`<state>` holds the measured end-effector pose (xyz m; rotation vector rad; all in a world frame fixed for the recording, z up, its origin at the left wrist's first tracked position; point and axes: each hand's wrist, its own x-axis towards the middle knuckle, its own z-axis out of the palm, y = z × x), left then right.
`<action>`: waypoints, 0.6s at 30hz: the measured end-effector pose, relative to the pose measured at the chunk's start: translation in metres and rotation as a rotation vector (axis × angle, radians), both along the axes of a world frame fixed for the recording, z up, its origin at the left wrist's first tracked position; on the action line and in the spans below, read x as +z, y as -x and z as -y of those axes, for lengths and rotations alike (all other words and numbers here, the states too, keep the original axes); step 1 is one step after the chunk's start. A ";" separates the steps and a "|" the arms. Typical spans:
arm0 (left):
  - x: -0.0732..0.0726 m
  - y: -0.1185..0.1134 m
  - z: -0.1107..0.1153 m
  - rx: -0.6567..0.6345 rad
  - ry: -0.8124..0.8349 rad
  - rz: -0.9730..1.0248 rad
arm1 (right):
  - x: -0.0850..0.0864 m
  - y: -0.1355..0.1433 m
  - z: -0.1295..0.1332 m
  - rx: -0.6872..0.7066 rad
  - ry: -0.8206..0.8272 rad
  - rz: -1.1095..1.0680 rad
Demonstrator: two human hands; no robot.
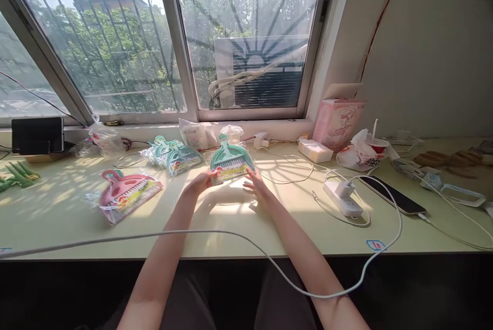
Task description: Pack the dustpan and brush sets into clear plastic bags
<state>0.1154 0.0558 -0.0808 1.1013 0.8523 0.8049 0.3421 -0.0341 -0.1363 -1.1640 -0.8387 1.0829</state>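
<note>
A green dustpan and brush set [230,159] with a printed card is tilted up off the table between my hands. My left hand [203,181] grips its lower left corner, fingers closed on the edge. At the lower right corner, my right hand [254,182] holds the set's edge, with some fingers spread below it. To the left lie several more green dustpan sets [181,158] in clear wrapping. Nearer to me on the left rests a pink dustpan set [129,194], also in a clear bag.
A long white cable [231,232] crosses over my forearms. On the right are a power strip [344,199], a phone [393,195], a pink box [339,122] and a drink cup [377,144]. A dark tablet [37,136] stands far left. The window [246,37] closes off the back.
</note>
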 end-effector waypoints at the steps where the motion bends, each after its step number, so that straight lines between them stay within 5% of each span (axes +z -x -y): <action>1: -0.002 -0.011 0.003 -0.061 -0.012 0.023 | 0.002 -0.002 0.001 -0.014 -0.023 -0.027; 4: -0.009 -0.037 0.007 -0.185 -0.064 0.094 | 0.006 -0.013 0.004 -0.089 -0.146 -0.064; 7: -0.018 -0.051 0.004 -0.134 -0.045 0.125 | 0.008 -0.020 0.007 -0.088 -0.167 -0.055; 10: -0.030 -0.054 0.001 -0.030 -0.032 0.128 | 0.009 -0.021 0.010 -0.059 -0.119 -0.038; 18: -0.050 -0.049 0.004 -0.063 -0.156 0.248 | 0.020 -0.013 0.009 -0.253 -0.190 0.025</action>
